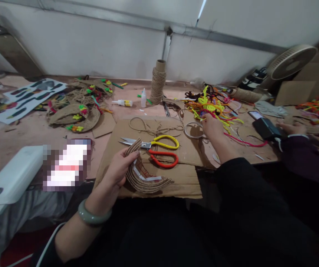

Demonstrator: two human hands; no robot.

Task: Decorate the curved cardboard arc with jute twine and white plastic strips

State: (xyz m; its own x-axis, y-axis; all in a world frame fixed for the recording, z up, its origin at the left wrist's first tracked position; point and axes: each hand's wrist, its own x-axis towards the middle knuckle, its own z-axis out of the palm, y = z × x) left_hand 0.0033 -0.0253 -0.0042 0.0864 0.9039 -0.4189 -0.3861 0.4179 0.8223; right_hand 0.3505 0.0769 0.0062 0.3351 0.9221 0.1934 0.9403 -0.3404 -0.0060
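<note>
My left hand (117, 167) is closed on the upper end of a curved piece made of jute cord rows (144, 186), with white strips along its inner edge. Beside it, open scissors (148, 145) with one yellow and one red handle lie on a cardboard sheet (120, 129). My right hand (213, 128) reaches to the near side of a tangled pile of coloured yarn (204, 102). Its fingers are curled together there, and what they pinch is hidden. Next to that wrist lies a pale ring (193, 130). Loose jute cord (156, 129) trails across the cardboard.
A jute spool (158, 81) stands at the back by two small glue bottles (143, 98). Left are decorated jute pieces (78, 115), a phone (69, 163) and a white power bank (15, 174). At right, a co-worker's hand (293, 129) is near a black box (266, 129).
</note>
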